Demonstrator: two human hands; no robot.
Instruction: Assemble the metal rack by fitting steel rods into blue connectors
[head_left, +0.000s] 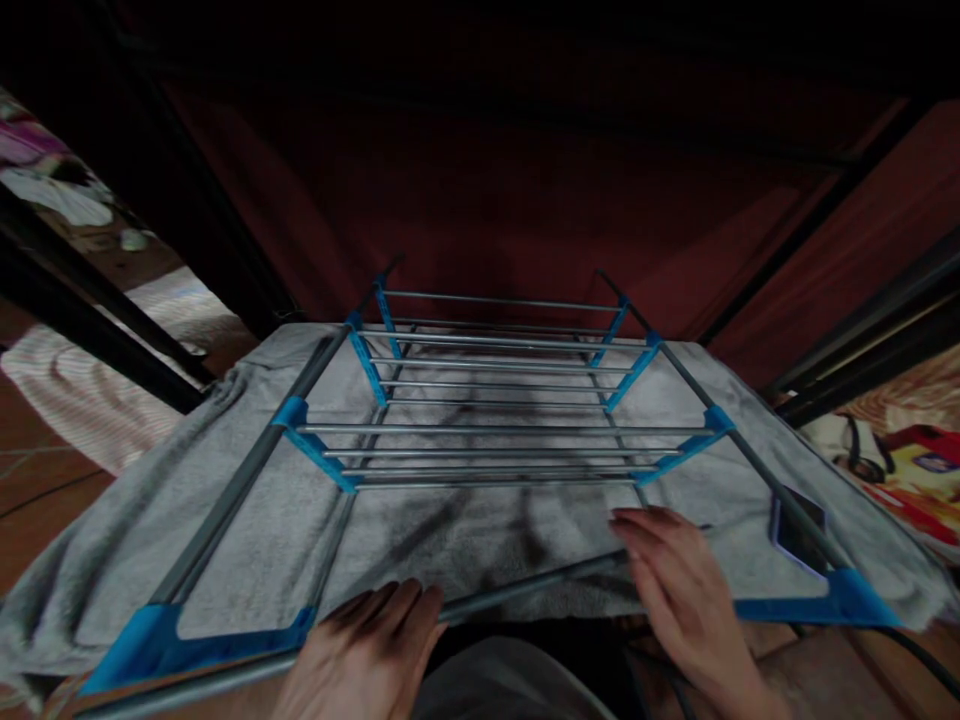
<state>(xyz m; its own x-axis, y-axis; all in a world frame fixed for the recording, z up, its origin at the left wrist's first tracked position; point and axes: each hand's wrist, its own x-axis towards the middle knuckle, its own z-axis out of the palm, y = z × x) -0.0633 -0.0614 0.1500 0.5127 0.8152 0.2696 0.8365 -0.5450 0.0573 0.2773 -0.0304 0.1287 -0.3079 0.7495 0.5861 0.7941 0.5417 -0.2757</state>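
A grey towel [247,520] lies spread out flat beneath a metal rack [502,430] with grey rods and blue plastic joints. My left hand [367,650] rests on the near edge of the towel by the front rod, fingers stretched out and holding nothing. My right hand [679,580] lies flat on the towel further right, fingers together and extended, also holding nothing. A small dark rectangular object [796,528], perhaps a phone, lies on the towel at the right, next to the rack's side rod.
Dark red fabric [525,180] hangs behind the rack, framed by black bars. A striped cloth [97,390] lies on the floor at left. Colourful items [907,470] and a black cable sit at the right. The scene is dim.
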